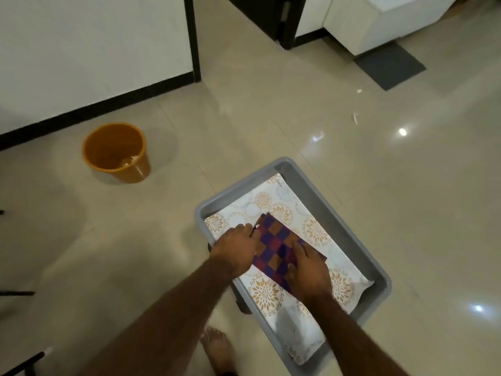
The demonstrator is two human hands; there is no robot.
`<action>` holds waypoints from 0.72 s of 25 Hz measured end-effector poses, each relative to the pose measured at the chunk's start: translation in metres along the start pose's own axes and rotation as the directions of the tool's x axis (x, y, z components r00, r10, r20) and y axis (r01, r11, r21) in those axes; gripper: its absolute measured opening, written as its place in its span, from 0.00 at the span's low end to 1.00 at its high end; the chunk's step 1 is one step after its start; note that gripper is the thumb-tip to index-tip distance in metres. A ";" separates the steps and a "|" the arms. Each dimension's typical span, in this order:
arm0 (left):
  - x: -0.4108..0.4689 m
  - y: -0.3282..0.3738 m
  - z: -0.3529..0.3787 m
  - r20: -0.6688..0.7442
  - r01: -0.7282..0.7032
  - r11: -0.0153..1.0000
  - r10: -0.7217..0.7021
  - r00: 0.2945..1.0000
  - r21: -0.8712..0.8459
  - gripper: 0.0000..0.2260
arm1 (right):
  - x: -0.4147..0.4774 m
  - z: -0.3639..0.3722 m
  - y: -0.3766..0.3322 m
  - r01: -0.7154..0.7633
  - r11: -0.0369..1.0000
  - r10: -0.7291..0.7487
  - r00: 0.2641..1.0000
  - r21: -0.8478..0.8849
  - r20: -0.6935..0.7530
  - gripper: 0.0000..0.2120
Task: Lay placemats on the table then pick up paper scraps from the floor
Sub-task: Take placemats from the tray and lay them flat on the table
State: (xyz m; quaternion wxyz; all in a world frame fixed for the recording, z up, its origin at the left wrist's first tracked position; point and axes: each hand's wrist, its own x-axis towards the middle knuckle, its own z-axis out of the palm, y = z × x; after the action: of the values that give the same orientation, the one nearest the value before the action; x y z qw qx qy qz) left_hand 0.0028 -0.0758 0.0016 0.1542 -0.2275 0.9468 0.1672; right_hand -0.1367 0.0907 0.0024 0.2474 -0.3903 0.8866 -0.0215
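A grey plastic bin (320, 183) stands on the floor in front of me. Inside it lies a white placemat with orange flower prints (273, 202). On top of that is a folded purple and orange checked placemat (279, 244). My left hand (235, 248) grips the checked placemat's left edge. My right hand (307, 272) rests fingers-down on its right part. Small white paper scraps (355, 118) lie on the floor to the far right; a further paper scrap (359, 91) lies near the dark mat.
An orange waste bucket (116, 153) with some white paper inside stands on the floor at the left. A dark floor mat (390, 65) lies at the back right beside white cabinets. My bare foot (217, 346) shows below the bin. Black furniture legs (16, 293) sit at the left edge.
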 end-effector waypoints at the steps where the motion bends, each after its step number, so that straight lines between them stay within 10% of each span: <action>1: 0.005 0.001 0.008 0.018 -0.013 1.000 0.013 1.000 0.017 0.19 | -0.003 0.007 0.007 -0.013 1.000 0.013 1.000 0.010 0.005 0.24; 12: 0.101 0.011 0.015 0.090 -0.041 0.993 0.031 0.995 0.108 0.43 | 0.030 0.031 0.053 -0.112 0.994 0.111 0.990 -0.012 -0.086 0.33; 18: 0.111 0.016 0.015 0.042 -0.091 0.976 0.084 0.996 0.200 0.36 | 0.039 0.037 0.055 -0.120 0.991 0.114 0.989 -0.053 -0.093 0.35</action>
State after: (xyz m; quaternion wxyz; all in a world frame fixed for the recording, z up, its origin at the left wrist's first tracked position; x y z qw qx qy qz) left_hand -0.0960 -0.0989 -0.0494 0.1848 -0.1659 0.9653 0.0810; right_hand -0.1796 0.1071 -0.0590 0.1966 -0.3433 0.9184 0.0016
